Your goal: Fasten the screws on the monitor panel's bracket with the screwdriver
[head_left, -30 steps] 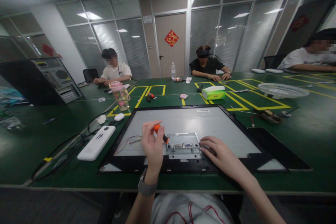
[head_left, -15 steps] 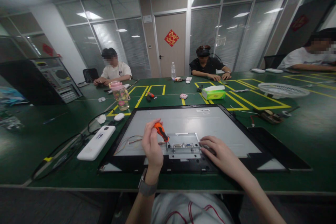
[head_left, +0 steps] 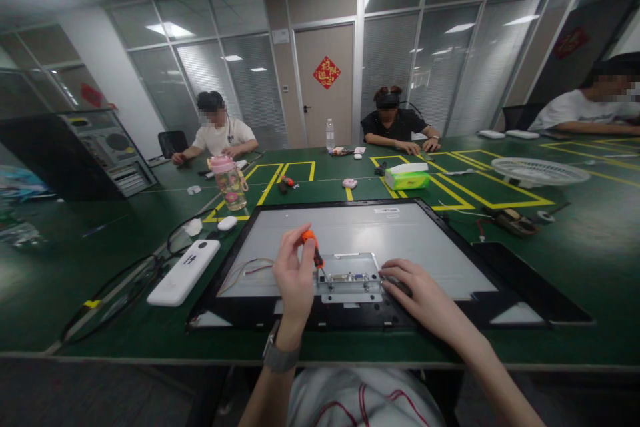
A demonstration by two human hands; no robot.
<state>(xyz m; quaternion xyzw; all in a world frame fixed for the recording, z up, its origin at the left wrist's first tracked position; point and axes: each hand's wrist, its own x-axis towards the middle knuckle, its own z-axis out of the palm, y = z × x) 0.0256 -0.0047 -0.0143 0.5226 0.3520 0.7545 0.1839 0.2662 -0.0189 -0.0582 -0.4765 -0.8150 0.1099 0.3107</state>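
turning the screwdriver (head_left: 318,259) at the bracket's (head_left: 349,285) left end looks like your step in hand, with the panel (head_left: 390,233) flat beneath at the lower centre of the frame. your left hand (head_left: 293,273) is curled closed round the tool, while your right hand (head_left: 419,290) lies half open at the bracket's right end, whether gripping anything cannot be told; the next move likely calls for a steady tip, its contact being too small to see. wires (head_left: 246,272) left of that hand could snag, but the power bank (head_left: 185,273), lower left, sits well apart.
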